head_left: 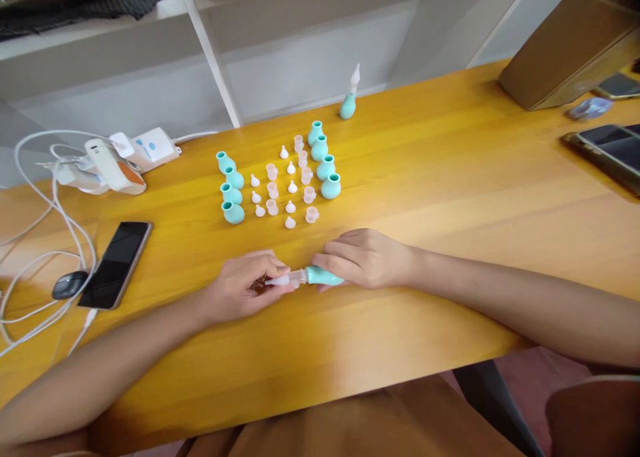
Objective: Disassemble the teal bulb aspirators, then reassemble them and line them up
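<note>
Now the right hand grips the teal bulb while left hand fingers pinch its clear tip

Both forearms are showing bare right up to the frame edges, with no sleeves, watch, bracelet or rings appearing on either. The left hand and right hand are going ungloved, nails looking short and plain. Brown-orange cloth, probably trousers, is covering the lap at the bottom edge; its cut is not showing.
</note>
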`<state>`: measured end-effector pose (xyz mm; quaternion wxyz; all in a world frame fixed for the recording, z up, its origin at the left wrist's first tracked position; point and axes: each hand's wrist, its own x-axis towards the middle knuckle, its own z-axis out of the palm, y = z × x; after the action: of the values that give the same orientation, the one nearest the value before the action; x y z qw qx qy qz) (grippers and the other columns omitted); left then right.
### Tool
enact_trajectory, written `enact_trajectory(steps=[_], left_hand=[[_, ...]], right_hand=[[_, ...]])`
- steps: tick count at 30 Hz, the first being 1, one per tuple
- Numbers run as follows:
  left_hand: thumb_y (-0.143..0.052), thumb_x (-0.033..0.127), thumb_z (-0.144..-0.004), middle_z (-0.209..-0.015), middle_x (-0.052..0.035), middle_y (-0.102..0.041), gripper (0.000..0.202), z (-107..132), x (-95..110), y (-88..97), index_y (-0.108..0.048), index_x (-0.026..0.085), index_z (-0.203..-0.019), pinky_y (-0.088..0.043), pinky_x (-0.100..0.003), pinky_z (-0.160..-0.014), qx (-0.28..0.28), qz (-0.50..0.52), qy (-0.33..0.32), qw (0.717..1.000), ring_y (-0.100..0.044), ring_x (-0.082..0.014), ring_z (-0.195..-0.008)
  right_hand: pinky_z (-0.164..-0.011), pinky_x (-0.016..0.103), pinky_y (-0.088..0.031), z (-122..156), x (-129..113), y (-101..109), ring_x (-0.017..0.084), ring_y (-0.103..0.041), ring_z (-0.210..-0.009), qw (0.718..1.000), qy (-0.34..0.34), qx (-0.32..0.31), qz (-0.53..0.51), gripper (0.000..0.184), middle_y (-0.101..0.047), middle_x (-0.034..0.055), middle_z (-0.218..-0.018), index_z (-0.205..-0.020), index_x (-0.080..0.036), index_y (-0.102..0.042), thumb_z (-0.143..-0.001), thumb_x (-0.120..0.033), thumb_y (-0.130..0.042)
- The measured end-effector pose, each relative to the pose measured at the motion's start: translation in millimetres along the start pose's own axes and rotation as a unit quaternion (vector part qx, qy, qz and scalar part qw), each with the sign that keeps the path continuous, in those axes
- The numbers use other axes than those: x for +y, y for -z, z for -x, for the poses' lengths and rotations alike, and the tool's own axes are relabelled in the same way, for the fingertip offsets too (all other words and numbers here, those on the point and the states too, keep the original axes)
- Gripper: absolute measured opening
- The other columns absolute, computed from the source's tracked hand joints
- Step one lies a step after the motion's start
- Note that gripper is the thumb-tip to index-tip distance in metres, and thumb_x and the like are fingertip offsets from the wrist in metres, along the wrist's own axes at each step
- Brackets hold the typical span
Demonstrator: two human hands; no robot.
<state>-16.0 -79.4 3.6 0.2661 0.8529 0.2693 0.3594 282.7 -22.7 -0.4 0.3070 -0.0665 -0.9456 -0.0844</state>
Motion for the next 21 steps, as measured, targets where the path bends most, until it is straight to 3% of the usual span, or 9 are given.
enact_trajectory(steps=[8, 15, 21], left_hand=[[-0.078, 0.011, -0.099, -0.099, -0.0087, -0.080, 0.025, 2, -2, 1.6, -0.066, 0.022, -0.119, -0.062, -0.031, -0.075, -0.011, -0.036, -0.077, 0.996, -0.074, -0.0172, -0.082], [-0.077, 0.008, -0.100, -0.100, -0.0129, -0.080, 0.023, 1, 3, 1.0, -0.066, 0.014, -0.119, -0.064, -0.033, -0.080, -0.015, -0.116, -0.150, 0.982, -0.075, -0.0184, -0.086], [-0.075, 0.006, -0.100, -0.112, -0.0142, -0.081, 0.033, 16, -1, 0.4, -0.066, 0.014, -0.131, -0.063, -0.036, -0.082, -0.035, -0.189, -0.151, 0.970, -0.076, -0.0210, -0.095]], right_hand=[[-0.060, 0.027, -0.043, 4, -6, -2, 0.013, -0.064, -0.065, 0.974, -0.096, -0.040, -0.200, 0.046, -0.076, 0.0035, -0.090, -0.123, -0.015, -0.062, -0.115, -0.059, -0.054], [-0.061, 0.024, -0.040, 2, -6, 5, 0.012, -0.060, -0.065, 0.910, -0.164, -0.089, -0.369, 0.045, -0.074, 0.0038, -0.087, -0.120, -0.014, -0.066, -0.109, -0.057, -0.066], [-0.062, 0.023, -0.041, -2, -1, 14, 0.012, -0.059, -0.065, 0.863, -0.215, -0.151, -0.432, 0.044, -0.070, 0.0015, -0.084, -0.115, -0.015, -0.070, -0.107, -0.059, -0.069]])
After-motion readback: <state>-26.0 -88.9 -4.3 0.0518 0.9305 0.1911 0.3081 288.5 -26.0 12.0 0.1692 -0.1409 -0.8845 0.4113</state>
